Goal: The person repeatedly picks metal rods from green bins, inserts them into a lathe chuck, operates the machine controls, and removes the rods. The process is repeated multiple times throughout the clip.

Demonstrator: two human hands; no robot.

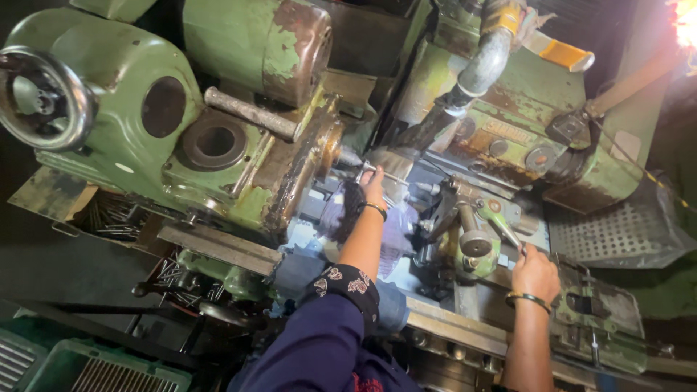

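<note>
I look down on an old green lathe (109, 94) with chipped paint. My left hand (373, 186) reaches into the machine and holds a thin metal rod (396, 176) that sticks out of the chuck (335, 154). A dark bangle circles that wrist. My right hand (535, 272) is closed on the end of a green lever (499, 225) on the tool slide. A gold bangle sits on the right wrist. Beside the lever stands a round metal knob (475, 244).
A steel handwheel (43, 98) is at the far left. A grey hose (475, 72) hangs down over the work area. Several thin metal rods (116, 218) lie in trays under the headstock. A perforated metal sheet (617, 232) is at the right, a green crate (102, 366) at the bottom left.
</note>
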